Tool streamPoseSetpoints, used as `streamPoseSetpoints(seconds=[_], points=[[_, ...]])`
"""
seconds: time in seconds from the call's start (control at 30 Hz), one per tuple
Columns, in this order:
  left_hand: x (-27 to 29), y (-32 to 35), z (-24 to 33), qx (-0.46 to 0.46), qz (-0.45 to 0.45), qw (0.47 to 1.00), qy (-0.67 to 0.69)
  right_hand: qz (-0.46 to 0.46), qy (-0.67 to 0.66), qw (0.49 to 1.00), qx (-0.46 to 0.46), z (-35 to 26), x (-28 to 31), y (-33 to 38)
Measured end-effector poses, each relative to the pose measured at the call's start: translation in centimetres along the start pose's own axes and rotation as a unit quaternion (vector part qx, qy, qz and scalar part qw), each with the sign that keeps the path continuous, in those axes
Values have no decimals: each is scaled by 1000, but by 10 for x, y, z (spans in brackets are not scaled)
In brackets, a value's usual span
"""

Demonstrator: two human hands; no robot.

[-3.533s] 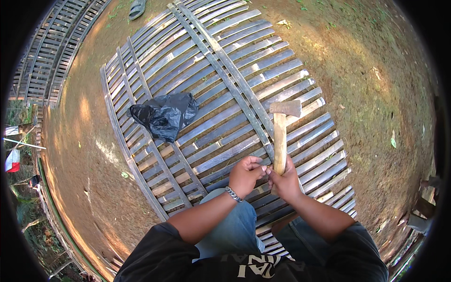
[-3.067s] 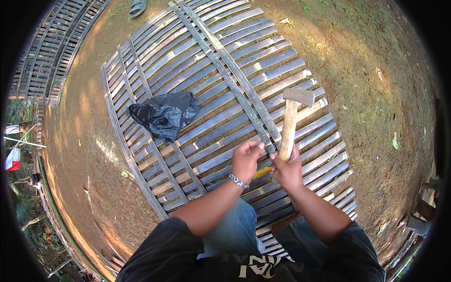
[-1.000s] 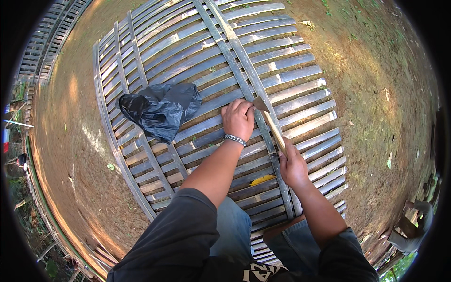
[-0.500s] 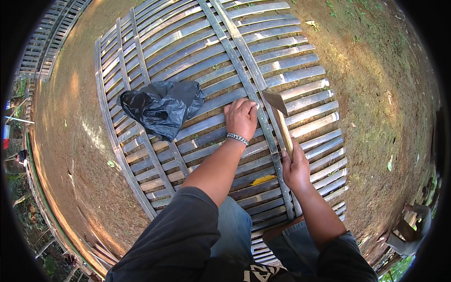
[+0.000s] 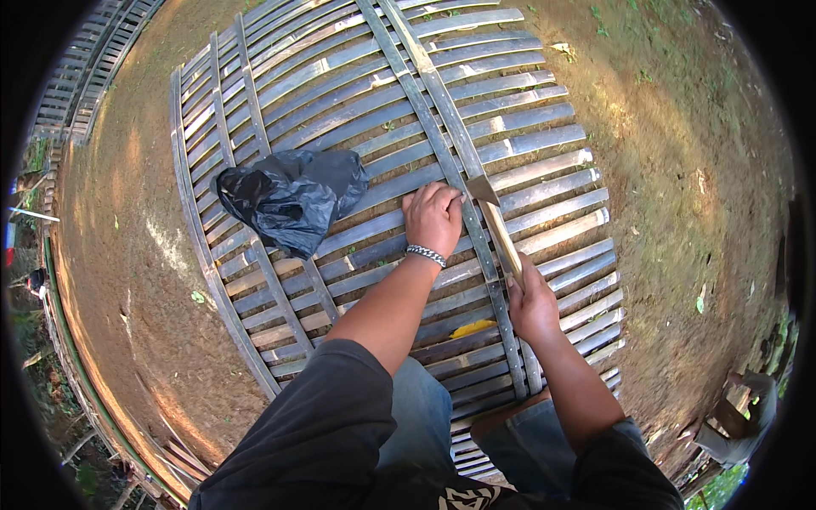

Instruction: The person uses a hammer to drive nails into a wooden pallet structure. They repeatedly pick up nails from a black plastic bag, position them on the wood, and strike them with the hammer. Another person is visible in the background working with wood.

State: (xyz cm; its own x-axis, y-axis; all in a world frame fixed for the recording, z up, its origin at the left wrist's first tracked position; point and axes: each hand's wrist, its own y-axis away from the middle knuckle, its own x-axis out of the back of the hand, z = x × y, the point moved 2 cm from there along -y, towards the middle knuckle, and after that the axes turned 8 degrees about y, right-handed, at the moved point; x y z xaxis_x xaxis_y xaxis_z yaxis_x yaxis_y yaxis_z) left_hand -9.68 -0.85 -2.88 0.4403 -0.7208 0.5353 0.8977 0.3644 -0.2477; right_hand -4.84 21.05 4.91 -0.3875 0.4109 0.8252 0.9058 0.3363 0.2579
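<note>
My right hand [image 5: 533, 303] grips the wooden handle of a hatchet [image 5: 500, 229]. Its flat, wedge-like metal head is at the paired long bamboo strips [image 5: 449, 140], just right of my left fingertips. My left hand [image 5: 433, 217], with a chain bracelet at the wrist, rests on the bamboo slat panel [image 5: 382, 161]. Its fingers are curled, thumb and fingertips pressed together at the left strip; whatever they pinch is too small to make out. A crumpled black plastic bag [image 5: 289, 197] lies on the slats to the left of that hand.
Bare brown soil [image 5: 654, 212] surrounds the panel. A yellow leaf [image 5: 473, 328] lies on the slats near my knees. Another slatted panel [image 5: 89, 76] is at the far left. A person [image 5: 739, 416] sits or crouches at the lower right edge.
The hatchet's head has come down and to the left, closer to my left fingertips. My left hand stays at nearly the same spot on the strip.
</note>
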Motion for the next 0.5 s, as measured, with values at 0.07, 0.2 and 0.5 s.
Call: streamPoseSetpoints(seconds=[0.07,0.2,0.5], points=[[0,0,-1,-3,1,1000,2,56,-40,997,37,-1,2,0],[1,0,-2,1,-2,1000,-3,34,-27,999,32,3,-5,3],[15,-7,-4,19,-12,999,45,42,-66,997,0,3,11,2]])
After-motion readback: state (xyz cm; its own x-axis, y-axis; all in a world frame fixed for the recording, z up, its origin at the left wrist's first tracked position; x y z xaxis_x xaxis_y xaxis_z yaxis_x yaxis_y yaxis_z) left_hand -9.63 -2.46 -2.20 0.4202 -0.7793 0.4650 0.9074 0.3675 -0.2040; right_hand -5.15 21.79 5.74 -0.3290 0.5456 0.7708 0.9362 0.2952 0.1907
